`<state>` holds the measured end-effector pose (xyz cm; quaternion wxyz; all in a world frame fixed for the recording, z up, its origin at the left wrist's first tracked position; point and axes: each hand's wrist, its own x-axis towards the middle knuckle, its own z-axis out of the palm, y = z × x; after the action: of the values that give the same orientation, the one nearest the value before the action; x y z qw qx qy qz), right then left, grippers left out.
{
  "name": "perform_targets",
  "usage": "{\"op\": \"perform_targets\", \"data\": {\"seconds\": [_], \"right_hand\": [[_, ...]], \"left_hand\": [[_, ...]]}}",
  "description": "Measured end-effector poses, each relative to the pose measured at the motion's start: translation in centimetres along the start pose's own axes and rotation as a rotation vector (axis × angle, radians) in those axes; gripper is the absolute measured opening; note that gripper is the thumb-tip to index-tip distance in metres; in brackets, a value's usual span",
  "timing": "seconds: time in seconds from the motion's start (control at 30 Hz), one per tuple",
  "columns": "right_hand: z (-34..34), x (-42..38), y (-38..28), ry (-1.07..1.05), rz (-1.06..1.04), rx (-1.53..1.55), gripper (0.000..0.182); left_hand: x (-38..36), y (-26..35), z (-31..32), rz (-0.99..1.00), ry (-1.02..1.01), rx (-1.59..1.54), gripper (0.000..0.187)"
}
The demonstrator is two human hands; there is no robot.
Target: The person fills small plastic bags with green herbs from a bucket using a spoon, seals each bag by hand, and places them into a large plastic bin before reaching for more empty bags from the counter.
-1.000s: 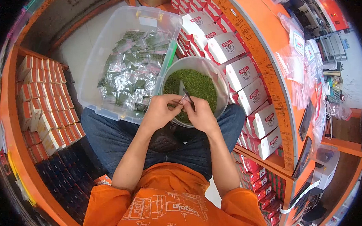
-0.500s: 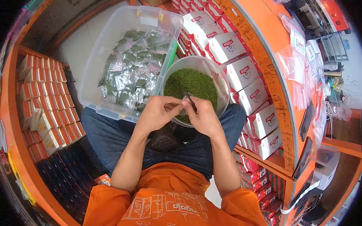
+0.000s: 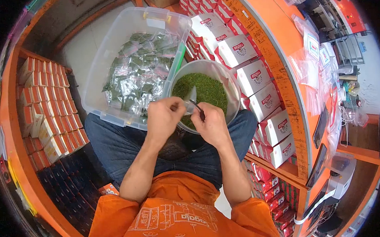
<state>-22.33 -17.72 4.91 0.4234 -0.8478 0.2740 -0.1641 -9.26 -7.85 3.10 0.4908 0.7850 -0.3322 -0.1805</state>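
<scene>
My left hand pinches the edge of a small clear plastic bag above the round tub. Finely chopped dry green herb lies in that tub. In my right hand is a slim dark-handled tool, its tip at the bag; its exact kind is hidden by fingers and plastic. To the left, a large clear plastic bin holds many small zip bags with green contents. The bin's near end rests by my left thigh, and the tub sits between my knees.
White and red boxes line the shelf right of the tub, under an orange counter bearing plastic packaging. Orange and white boxes are stacked at the left. Dark packs lie below them.
My hands have drawn slightly apart, the left moving a little left. The clear bag now stands out more visibly between them, and the dark tool has shifted left toward it.
</scene>
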Motion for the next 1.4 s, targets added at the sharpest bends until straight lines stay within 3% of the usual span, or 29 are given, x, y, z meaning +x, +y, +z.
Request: {"op": "perform_targets", "data": {"seconds": [0.13,0.23,0.33,0.47,0.53,0.57,0.63,0.8,0.97,1.2,1.27,1.33,1.4], "right_hand": [[0.3,-0.2,0.7,-0.027,0.039,-0.006,0.014],[0.8,-0.2,0.8,-0.005,-0.073,0.021,0.012],[0.8,-0.6,1.0,-0.032,-0.106,-0.249,0.013],[0.3,-0.4,1.4,0.028,-0.047,-0.283,0.014],[-0.4,0.1,1.8,-0.098,0.096,-0.017,0.015],[-0.6,0.4,2.1,-0.100,0.097,-0.017,0.015],[-0.7,0.8,2.6,-0.166,0.182,0.092,0.017],[0.2,1.1,3.9,-0.132,0.144,0.226,0.017],[0.7,1.9,3.9,-0.140,0.165,0.221,0.017],[0.5,1.6,4.4,-0.141,0.160,0.244,0.019],[0.3,1.2,4.6,0.195,-0.236,-0.431,0.028],[-0.7,0.6,5.1,0.120,-0.149,-0.402,0.031],[-0.9,-0.7,4.7,-0.077,0.360,0.181,0.022]], "left_hand": [[0.5,-0.7,-0.7,0.032,-0.122,-0.042,0.018],[0.7,-0.8,-0.4,0.141,-0.356,-0.059,0.054],[1.2,-1.0,-0.2,0.078,-0.323,0.120,0.057],[1.7,-0.1,-1.4,0.040,-0.179,0.180,0.064],[2.3,-1.6,-1.5,0.479,-0.375,0.018,0.077],[2.1,-1.9,-1.3,0.477,-0.374,0.018,0.077],[1.5,-2.2,-0.9,0.493,-0.639,-0.106,0.077],[2.0,-3.9,-1.3,0.384,-0.612,-0.023,0.078],[1.6,-2.7,-1.5,0.454,-0.425,0.112,0.070],[2.0,-3.8,-1.9,0.459,-0.394,0.081,0.069],[2.1,-4.5,-2.6,0.377,-0.332,0.007,0.065],[1.8,-4.8,-4.1,0.341,-0.305,0.034,0.067],[1.2,-5.2,-5.4,0.201,-0.211,-0.042,0.071]]}}
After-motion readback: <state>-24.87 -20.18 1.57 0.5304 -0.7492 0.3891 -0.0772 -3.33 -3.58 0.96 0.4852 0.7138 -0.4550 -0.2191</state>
